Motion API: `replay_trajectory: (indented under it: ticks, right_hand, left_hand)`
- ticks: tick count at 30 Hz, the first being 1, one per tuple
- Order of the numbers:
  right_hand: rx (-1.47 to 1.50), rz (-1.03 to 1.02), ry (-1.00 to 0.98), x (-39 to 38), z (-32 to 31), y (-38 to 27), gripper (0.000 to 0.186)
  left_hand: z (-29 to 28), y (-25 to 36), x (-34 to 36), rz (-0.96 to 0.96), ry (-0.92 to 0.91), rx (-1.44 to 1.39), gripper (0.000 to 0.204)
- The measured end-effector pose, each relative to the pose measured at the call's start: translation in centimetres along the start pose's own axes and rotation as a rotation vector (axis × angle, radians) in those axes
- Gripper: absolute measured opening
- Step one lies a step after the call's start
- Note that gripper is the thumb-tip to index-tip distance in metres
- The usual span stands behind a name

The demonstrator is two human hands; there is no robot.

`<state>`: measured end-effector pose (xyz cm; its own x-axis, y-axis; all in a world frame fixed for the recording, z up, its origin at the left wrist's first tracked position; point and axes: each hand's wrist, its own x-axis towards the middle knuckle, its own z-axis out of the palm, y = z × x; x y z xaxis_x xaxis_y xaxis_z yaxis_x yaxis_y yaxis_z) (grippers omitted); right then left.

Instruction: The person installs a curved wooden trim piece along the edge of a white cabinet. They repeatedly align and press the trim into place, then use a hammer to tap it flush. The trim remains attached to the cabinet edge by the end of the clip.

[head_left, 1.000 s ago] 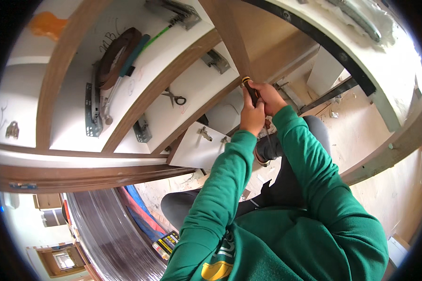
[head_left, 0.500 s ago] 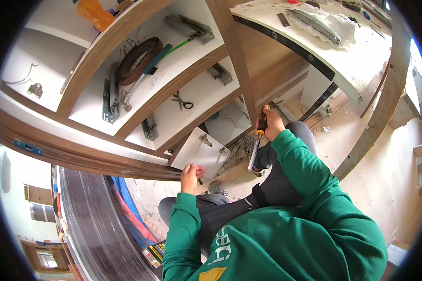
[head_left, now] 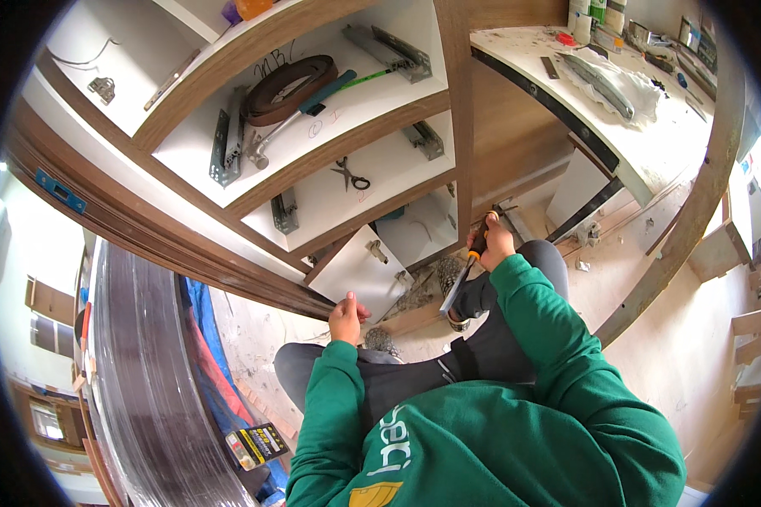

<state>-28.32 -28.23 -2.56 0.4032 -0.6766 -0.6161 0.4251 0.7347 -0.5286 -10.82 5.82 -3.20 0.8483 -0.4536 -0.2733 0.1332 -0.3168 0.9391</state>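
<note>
A chisel [head_left: 458,284] with an orange-and-black handle is gripped in my right hand [head_left: 496,242], its metal blade angled down in front of my shin. My left hand [head_left: 347,319] is by the lower edge of a small white cabinet door [head_left: 359,275], thumb up and apart from the fingers. Whether it touches the door I cannot tell. That door stands swung out from the lowest compartment and carries a metal hinge [head_left: 377,252] on its inner face; a second hinge [head_left: 403,277] shows near its right edge.
Open shelves hold a coil of brown edging [head_left: 289,89], a hammer [head_left: 262,150], scissors [head_left: 351,174] and drawer runners [head_left: 227,148]. A cluttered white worktop [head_left: 524,51] is at the far right. Film-wrapped dark panels [head_left: 135,338] lie at left, beside a yellow-and-black package [head_left: 256,446].
The view has shifted, so the cabinet appears lower and further right. My left hand's fingers look more drawn in. The chisel stays in my right hand.
</note>
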Motion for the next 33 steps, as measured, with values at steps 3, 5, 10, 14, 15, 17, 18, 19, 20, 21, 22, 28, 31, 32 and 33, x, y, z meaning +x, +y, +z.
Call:
replay_trajectory:
  ticks: [3, 5, 10, 14, 15, 17, 18, 19, 20, 21, 22, 28, 31, 32, 33]
  right_hand:
    - [0.01, -0.032, -0.011, 0.6, -0.3, -0.1, 0.031]
    - [0.02, -0.03, 0.014, 0.9, -0.3, 0.0, 0.031]
    - [-0.091, -0.113, -0.007, 0.6, 0.0, 0.4, 0.026]
    - [-0.143, -0.143, 0.01, 0.0, 0.4, 0.3, 0.025]
    - [-0.15, -0.152, 0.008, -0.1, 0.5, 0.3, 0.025]
    - [-0.178, -0.143, 0.024, -0.2, 0.7, 0.2, 0.025]
    - [-0.181, -0.131, 0.046, -0.2, 0.9, 0.1, 0.025]
    - [-0.181, -0.158, 0.017, -0.3, 1.0, 0.1, 0.025]
    - [-0.183, -0.163, 0.021, -0.3, 1.2, 0.1, 0.025]
    - [-0.195, -0.147, 0.048, -0.4, 1.3, 0.1, 0.024]
    - [-0.177, -0.147, 0.037, -0.5, 1.4, 0.0, 0.024]
    - [-0.246, -0.158, -0.004, -0.5, 1.3, 0.2, 0.027]
    - [-0.285, -0.179, -0.036, 0.0, 1.1, 0.4, 0.029]
    - [-0.284, -0.216, -0.068, 0.2, 1.0, 0.5, 0.029]
    - [-0.295, -0.234, -0.072, 0.3, 1.0, 0.6, 0.03]
  left_hand:
    - [-0.1, 0.0, 0.1, 0.051, 0.031, 0.052, 0.049]
    - [-0.1, -0.1, 0.2, 0.026, 0.038, 0.06, 0.049]
    - [0.1, -0.5, 0.1, 0.168, -0.012, 0.048, 0.02]
    - [0.8, 0.0, -0.9, 0.452, -0.05, 0.204, 0.022]
    - [0.7, 0.3, -1.1, 0.372, -0.083, 0.296, 0.031]
    - [0.6, 1.2, -1.6, 0.4, -0.102, 0.419, 0.03]
    - [0.6, 1.9, -1.4, 0.337, -0.12, 0.446, 0.029]
    - [0.8, 2.6, -1.4, 0.33, -0.138, 0.455, 0.028]
    - [1.1, 3.4, -1.3, 0.32, -0.156, 0.463, 0.027]
    - [1.6, 4.3, -1.3, 0.354, -0.162, 0.396, 0.025]
    - [2.3, 5.3, -1.4, 0.385, -0.168, 0.327, 0.024]
    - [7.8, 14.6, -2.7, 0.643, -0.258, 0.27, 0.015]
    - [9.6, 19.3, -3.7, 0.739, -0.377, 0.304, 0.017]
    - [10.3, 20.6, -4.0, 0.802, -0.427, 0.277, 0.019]
    - [11.0, 21.8, -4.4, 0.876, -0.478, 0.244, 0.022]
